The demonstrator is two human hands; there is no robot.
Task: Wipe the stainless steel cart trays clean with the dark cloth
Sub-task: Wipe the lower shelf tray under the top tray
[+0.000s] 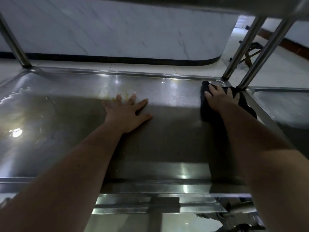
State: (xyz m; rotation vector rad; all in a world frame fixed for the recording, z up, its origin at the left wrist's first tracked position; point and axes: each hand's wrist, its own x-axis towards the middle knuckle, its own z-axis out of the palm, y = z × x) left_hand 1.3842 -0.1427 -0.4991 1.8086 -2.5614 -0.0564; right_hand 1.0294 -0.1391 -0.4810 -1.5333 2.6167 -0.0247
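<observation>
White stone wall (117,30) with a dark strip along its bottom stood at the back, and pale floor tiles (142,66) lay under it. Close to the camera was a big, shiny stainless steel cart tray (66,131) with a raised edge. Round steel posts stood at its far corners, one on the left (13,42) and two on the right (242,47). Another steel shelf (200,4) hung over the top of the view.

The left grip (127,113), a bare hand, lay flat on the middle of the tray. It was loose, with its fingers spread wide, and it held nothing. Just past its fingertips was a faint yellow smear (107,92) on the metal. Wet streaks (21,91) shone on the far left side of the tray.

The right grip (220,97), also a bare hand, was on top of the dark, crumpled cloth (207,113). Its fingers were spread over the cloth and pressed it down on the tray. The cloth sat in the far right corner of the tray, right by the two posts.

A second steel tray (280,104) lay just beside the first one, on the right. A small folding wooden stool (250,51) stood far back on the floor.
</observation>
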